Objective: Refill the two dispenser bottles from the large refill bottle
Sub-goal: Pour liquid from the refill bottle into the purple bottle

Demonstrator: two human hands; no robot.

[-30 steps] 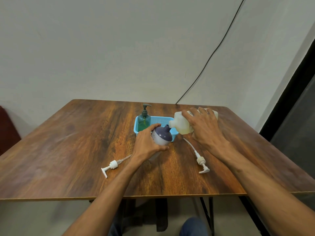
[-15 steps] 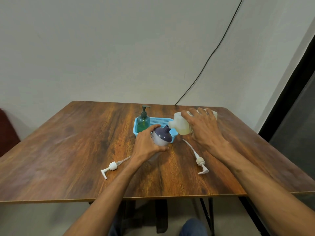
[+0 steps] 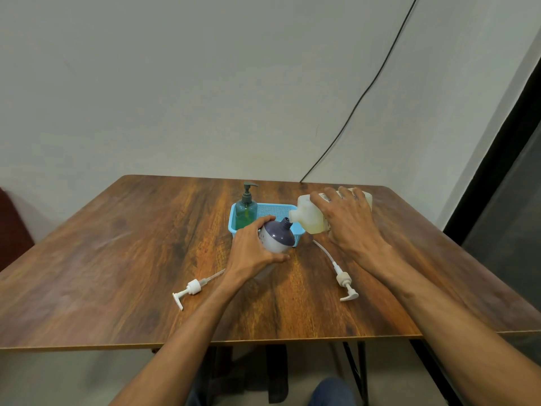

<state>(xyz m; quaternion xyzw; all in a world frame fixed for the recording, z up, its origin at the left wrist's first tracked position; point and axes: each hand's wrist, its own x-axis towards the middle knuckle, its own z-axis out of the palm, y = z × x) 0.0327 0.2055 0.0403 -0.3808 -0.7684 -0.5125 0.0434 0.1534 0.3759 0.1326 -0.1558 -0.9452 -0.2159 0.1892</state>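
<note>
Left hand (image 3: 251,254) gripped the tilted purple dispenser bottle (image 3: 278,240), neck open. Right hand (image 3: 348,222) clasped the tipped refill bottle (image 3: 310,219), spout just beside that neck, mid-table (image 3: 146,244). Refill bottle judged heavy, sloshing, smooth-walled; best held across its broad body.

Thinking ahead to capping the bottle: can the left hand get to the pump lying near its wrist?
Probably not yet. The left hand grips the purple bottle; the pump lies uncovered beside that forearm, so once it lets go, the way looks free.
</note>
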